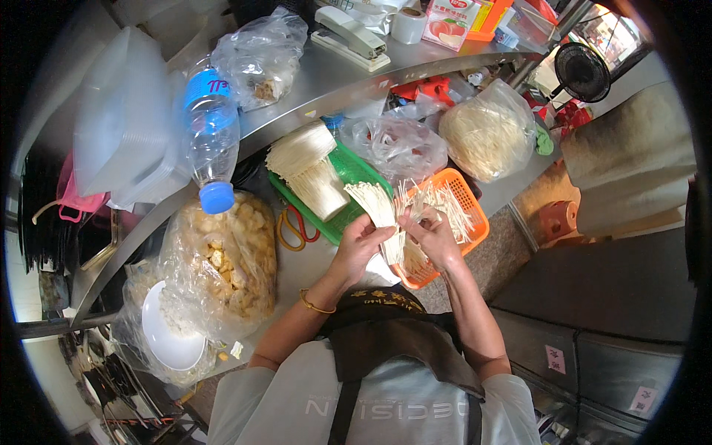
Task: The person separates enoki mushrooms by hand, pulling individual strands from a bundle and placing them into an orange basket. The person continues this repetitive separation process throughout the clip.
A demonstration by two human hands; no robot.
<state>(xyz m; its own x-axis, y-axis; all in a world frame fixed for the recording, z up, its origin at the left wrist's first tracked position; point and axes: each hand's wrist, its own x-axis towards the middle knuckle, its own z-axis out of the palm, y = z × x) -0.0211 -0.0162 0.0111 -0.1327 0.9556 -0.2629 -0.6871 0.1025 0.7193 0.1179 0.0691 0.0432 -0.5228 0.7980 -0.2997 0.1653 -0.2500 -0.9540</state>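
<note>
A bunch of enoki mushrooms (379, 203) is pinched in my left hand (357, 247), its caps fanned towards the upper left. Fingers of my right hand (436, 238) hold a thin clump of enoki strands (410, 206) beside that bunch. Both hands are close together over the near side of an orange plastic basket (479, 219), which holds loose enoki strands (453, 208). To the left lies a green plastic basket (360, 158) with larger enoki bundles (317, 172) in it. Part of the orange basket is hidden by my hands.
Scissors (300, 229) with red and yellow handles lie left of the green basket. A bag of yellow-brown food chunks (228, 261), a white bowl (175, 339) and a bag of pale strands (489, 130) surround the work area. A metal shelf (289, 117) overhangs, carrying a bottle (214, 150) and stapler (356, 36).
</note>
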